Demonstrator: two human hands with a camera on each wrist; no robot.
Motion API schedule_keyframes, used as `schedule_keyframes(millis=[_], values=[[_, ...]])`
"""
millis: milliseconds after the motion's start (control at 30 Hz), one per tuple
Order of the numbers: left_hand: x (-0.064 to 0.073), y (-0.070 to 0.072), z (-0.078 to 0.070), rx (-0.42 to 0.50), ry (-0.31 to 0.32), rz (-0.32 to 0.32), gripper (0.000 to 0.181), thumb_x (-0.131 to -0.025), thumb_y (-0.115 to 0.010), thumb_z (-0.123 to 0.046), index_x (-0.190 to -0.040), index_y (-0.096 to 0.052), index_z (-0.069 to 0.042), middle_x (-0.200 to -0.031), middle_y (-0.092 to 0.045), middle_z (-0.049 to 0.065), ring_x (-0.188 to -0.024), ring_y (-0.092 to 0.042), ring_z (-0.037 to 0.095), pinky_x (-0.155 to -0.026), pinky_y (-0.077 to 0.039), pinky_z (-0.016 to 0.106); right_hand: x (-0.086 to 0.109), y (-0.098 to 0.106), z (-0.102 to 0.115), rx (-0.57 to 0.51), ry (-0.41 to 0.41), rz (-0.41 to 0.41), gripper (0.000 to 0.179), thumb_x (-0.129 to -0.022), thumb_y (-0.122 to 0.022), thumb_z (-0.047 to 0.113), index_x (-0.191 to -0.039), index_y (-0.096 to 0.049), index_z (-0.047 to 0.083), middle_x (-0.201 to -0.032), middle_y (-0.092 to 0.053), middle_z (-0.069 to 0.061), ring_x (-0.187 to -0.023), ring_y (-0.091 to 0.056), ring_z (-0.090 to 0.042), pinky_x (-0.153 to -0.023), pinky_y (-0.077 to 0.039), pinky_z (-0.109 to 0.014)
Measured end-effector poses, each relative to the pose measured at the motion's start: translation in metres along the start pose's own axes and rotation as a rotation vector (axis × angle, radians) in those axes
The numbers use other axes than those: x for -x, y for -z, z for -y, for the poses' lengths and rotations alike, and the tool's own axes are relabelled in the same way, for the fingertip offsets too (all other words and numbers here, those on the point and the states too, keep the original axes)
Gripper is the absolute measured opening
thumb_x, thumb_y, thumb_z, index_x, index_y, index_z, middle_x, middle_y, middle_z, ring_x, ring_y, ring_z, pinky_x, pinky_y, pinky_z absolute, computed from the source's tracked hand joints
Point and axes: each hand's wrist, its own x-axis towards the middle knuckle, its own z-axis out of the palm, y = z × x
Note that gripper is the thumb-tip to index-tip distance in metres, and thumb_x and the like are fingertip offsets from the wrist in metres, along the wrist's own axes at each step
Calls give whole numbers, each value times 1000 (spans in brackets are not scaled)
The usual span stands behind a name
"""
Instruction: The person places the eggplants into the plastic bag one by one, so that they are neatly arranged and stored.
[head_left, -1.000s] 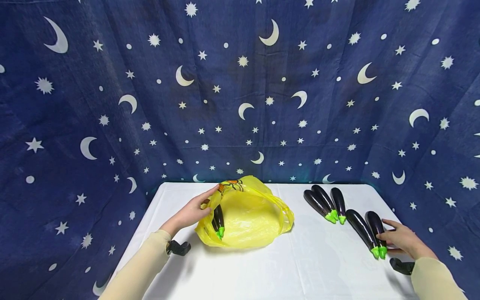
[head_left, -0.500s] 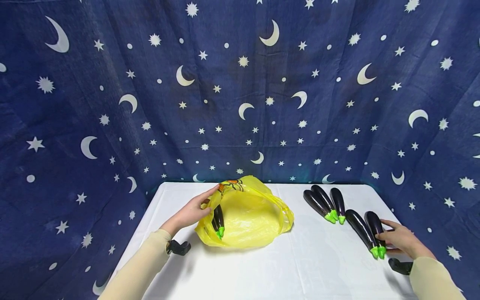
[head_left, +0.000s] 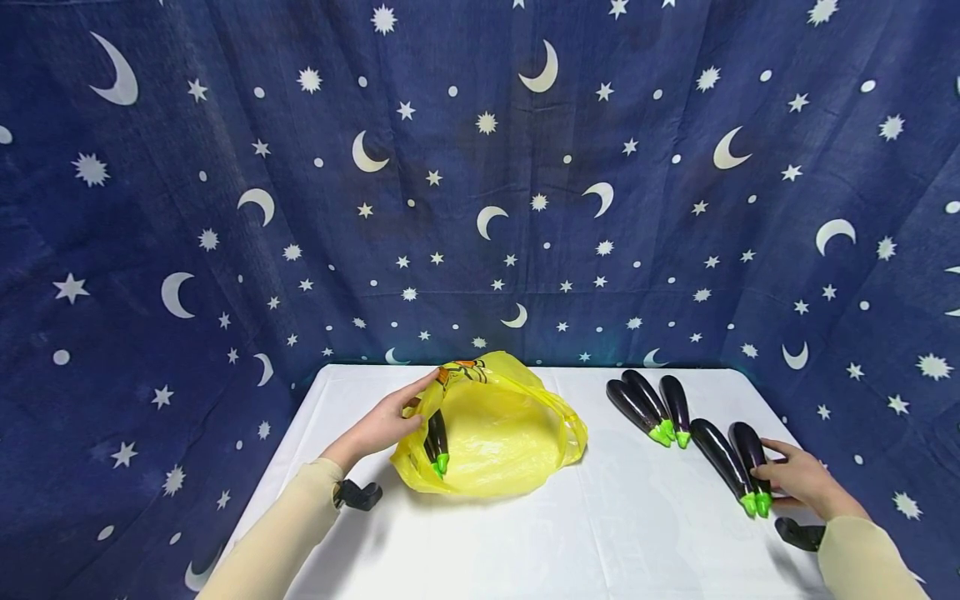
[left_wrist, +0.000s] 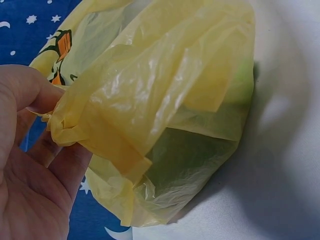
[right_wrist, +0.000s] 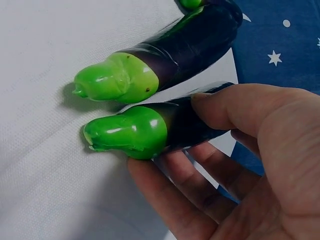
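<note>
A yellow plastic bag lies on its side with its wide mouth facing me. My left hand pinches the left side of its rim between thumb and fingers, as the left wrist view also shows. Dark eggplants with green stem ends show inside the bag at the left. At the right of the table my right hand holds the rightmost eggplant, thumb on top and fingers along its other side. That eggplant rests on the cloth. Another eggplant lies close beside it on the left.
Farther back stand three more eggplants in a loose group, green ends toward me. White cloth covers the table. A blue curtain with moons and stars hangs behind and at both sides.
</note>
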Motion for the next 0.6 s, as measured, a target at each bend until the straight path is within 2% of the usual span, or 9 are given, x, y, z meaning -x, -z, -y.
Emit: schedule_keyframes(millis=[200, 367, 600], values=[[-1, 1, 1, 0, -17, -1, 82, -96, -57, -1, -161, -29, -39, -163, -33, -10, -123, -55, 23, -98, -47, 42, 2, 7, 5, 6, 34, -68, 87, -94, -65, 11, -153, -8, -17, -124, -40, -49, -92, -66, -36, -76, -59, -51], [0, 0, 0, 6, -13, 0, 81, -96, -57, -1, -161, -29, -40, -164, -32, -10, -123, -54, 24, -99, -46, 43, 4, 16, 11, -7, 90, -136, 88, -95, -65, 14, -155, -6, -15, -124, -38, -43, -93, -61, -32, -76, -59, -50], [0, 0, -2, 11, -7, 5, 81, -96, -57, -1, -161, -28, -40, -164, -31, -11, -124, -53, 24, -100, -45, 44, 10, 19, 25, -77, 156, -157, 84, -102, -60, 15, -158, -3, -8, -136, -33, -45, -88, -62, -9, -80, -58, -51]])
